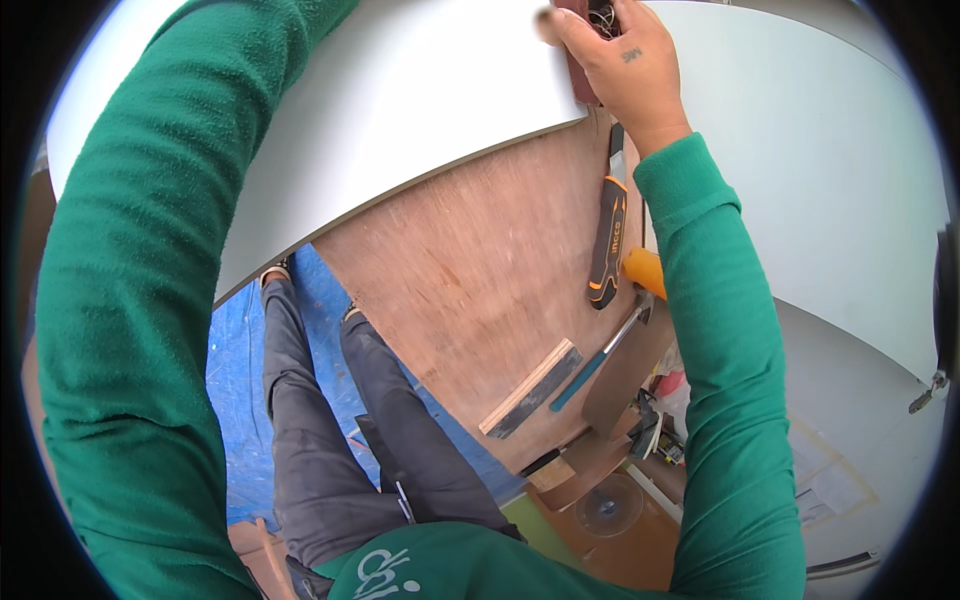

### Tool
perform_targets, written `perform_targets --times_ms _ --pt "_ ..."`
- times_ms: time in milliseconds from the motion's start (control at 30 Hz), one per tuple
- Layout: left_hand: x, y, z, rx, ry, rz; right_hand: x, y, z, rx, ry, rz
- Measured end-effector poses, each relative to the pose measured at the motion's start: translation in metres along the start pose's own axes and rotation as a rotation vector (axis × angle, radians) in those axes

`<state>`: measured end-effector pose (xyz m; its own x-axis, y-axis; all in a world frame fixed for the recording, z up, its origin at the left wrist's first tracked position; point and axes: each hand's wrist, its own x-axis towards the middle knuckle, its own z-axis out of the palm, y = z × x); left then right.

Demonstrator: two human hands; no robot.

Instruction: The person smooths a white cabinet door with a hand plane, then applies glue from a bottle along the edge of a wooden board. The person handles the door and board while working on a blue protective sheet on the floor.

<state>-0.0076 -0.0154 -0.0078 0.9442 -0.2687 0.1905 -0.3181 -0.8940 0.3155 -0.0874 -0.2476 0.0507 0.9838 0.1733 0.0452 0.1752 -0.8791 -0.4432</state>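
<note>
My right hand is closed around a reddish-brown, block-like thing at the end of a large white panel. Dark, tangled strands show beside its fingers; what they belong to is unclear. My left sleeve reaches up over the panel's left part, and the hand lies beyond the top of the picture. Below my right hand, a tool with a black and orange handle rests on the brown plywood board under the panel.
Nearer me on the plywood lie a short wood strip and a hammer with a blue-green handle. A yellow cylinder sits by my right forearm. Mixed clutter lies lower right. Blue sheeting covers ground around my legs.
</note>
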Motion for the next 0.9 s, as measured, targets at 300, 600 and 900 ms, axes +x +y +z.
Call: perform_targets --times_ms 300,600,900 --pt "0.004 -0.003 0.006 0.033 -0.003 0.013 -0.059 0.027 0.0 -0.114 0.017 0.048" --pt "-0.004 0.004 -0.003 -0.01 -0.067 0.125 -0.194 0.006 -0.034 0.26 0.029 0.415" --pt "-0.037 0.038 0.01 0.125 -0.045 0.828 -0.271 -0.019 -0.04 0.665 0.074 0.757"
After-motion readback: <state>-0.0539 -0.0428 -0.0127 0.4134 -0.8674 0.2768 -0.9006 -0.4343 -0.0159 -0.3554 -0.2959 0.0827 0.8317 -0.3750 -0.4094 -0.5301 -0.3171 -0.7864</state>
